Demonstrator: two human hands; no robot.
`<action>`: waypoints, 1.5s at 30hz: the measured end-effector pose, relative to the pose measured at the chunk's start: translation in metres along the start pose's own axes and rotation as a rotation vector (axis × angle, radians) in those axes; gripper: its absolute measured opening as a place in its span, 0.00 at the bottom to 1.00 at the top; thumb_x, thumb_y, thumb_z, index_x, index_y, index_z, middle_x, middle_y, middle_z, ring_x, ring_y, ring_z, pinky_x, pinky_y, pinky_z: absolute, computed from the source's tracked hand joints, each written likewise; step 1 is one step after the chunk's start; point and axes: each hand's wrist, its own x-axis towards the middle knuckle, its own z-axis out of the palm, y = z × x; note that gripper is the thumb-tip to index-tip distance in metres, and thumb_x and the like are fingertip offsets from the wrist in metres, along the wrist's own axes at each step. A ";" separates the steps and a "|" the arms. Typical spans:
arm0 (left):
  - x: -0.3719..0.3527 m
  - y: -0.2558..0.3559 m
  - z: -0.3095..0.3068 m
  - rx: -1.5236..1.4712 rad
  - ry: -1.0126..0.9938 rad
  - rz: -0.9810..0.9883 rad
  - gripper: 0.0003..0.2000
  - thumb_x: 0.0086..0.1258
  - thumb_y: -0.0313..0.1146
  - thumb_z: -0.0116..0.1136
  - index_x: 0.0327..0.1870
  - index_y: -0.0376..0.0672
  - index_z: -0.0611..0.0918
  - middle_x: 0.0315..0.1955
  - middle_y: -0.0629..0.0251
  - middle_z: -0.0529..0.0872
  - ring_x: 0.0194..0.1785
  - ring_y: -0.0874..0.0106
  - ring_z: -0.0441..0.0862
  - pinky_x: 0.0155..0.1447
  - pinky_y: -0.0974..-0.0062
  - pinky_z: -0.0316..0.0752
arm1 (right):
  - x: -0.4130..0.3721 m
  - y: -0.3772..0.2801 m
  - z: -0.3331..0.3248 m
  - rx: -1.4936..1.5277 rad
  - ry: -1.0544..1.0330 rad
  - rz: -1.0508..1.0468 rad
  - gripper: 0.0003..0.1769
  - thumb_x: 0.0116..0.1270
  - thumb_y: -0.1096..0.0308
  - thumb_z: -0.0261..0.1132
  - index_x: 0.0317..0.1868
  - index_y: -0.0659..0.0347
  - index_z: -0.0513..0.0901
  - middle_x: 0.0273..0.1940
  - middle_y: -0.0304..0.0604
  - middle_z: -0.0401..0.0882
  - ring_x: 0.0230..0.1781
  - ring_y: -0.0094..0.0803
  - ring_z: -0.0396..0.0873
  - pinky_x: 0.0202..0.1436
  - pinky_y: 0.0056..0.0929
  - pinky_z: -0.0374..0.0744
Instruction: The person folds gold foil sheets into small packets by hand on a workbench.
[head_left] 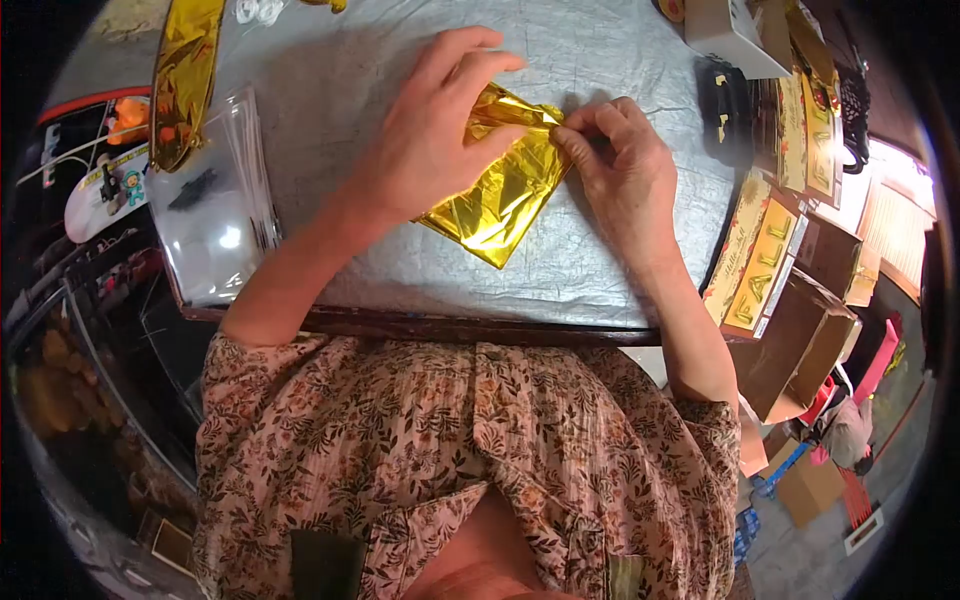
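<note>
A flat, folded gold foil balloon (510,205), without air in it, lies on the silvery grey table cover, one corner pointing toward me. My left hand (440,135) is over its left side, fingers apart and curved, with the thumb stretched across the foil. At the balloon's upper right edge, my right hand (630,170) pinches the foil between thumb and fingertips. Part of the balloon is hidden under my left hand.
Clear plastic sleeves (215,220) lie at the table's left edge, below a hanging gold foil strip (185,85). Boxes printed FALL (765,265) stand on the right, near a black object (727,115) and a white box (735,35). Open cardboard boxes (805,345) sit beyond.
</note>
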 end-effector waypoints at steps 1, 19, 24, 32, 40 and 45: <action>-0.006 0.006 -0.006 0.118 0.019 0.035 0.23 0.60 0.33 0.77 0.54 0.40 0.79 0.61 0.55 0.78 0.59 0.56 0.80 0.62 0.62 0.78 | -0.001 0.002 0.001 0.005 -0.004 0.001 0.06 0.69 0.73 0.74 0.41 0.66 0.86 0.37 0.43 0.82 0.35 0.32 0.86 0.42 0.30 0.81; -0.076 0.004 -0.022 0.133 0.118 -0.154 0.49 0.53 0.42 0.85 0.77 0.44 0.69 0.65 0.52 0.76 0.68 0.54 0.76 0.71 0.60 0.76 | -0.031 0.012 0.001 0.089 0.108 -0.161 0.09 0.66 0.75 0.76 0.44 0.65 0.86 0.47 0.43 0.85 0.44 0.32 0.82 0.52 0.28 0.80; -0.078 0.009 -0.021 -0.104 0.032 -0.308 0.62 0.49 0.40 0.88 0.85 0.47 0.55 0.65 0.51 0.78 0.66 0.55 0.80 0.69 0.60 0.78 | -0.041 0.002 -0.003 0.315 0.073 0.028 0.19 0.64 0.77 0.77 0.55 0.62 0.86 0.51 0.40 0.86 0.47 0.27 0.82 0.57 0.28 0.81; -0.086 0.042 -0.016 -0.153 0.087 -0.254 0.63 0.55 0.28 0.84 0.87 0.53 0.48 0.65 0.54 0.82 0.64 0.64 0.84 0.71 0.58 0.75 | -0.057 0.013 -0.014 0.266 -0.090 -0.001 0.23 0.62 0.79 0.77 0.58 0.60 0.87 0.52 0.40 0.86 0.53 0.29 0.80 0.64 0.30 0.78; -0.099 0.036 -0.024 0.021 -0.037 0.122 0.36 0.62 0.23 0.72 0.75 0.56 0.78 0.43 0.79 0.90 0.56 0.71 0.83 0.67 0.65 0.68 | -0.070 0.017 -0.032 0.102 -0.203 -0.252 0.18 0.63 0.81 0.73 0.53 0.60 0.90 0.57 0.40 0.85 0.61 0.38 0.77 0.71 0.33 0.73; -0.111 0.027 -0.039 0.207 -0.115 0.124 0.30 0.65 0.20 0.68 0.70 0.54 0.84 0.46 0.73 0.90 0.66 0.66 0.80 0.70 0.64 0.70 | -0.069 0.013 -0.034 0.147 -0.145 -0.258 0.18 0.70 0.79 0.68 0.58 0.57 0.88 0.58 0.43 0.85 0.61 0.41 0.78 0.68 0.37 0.76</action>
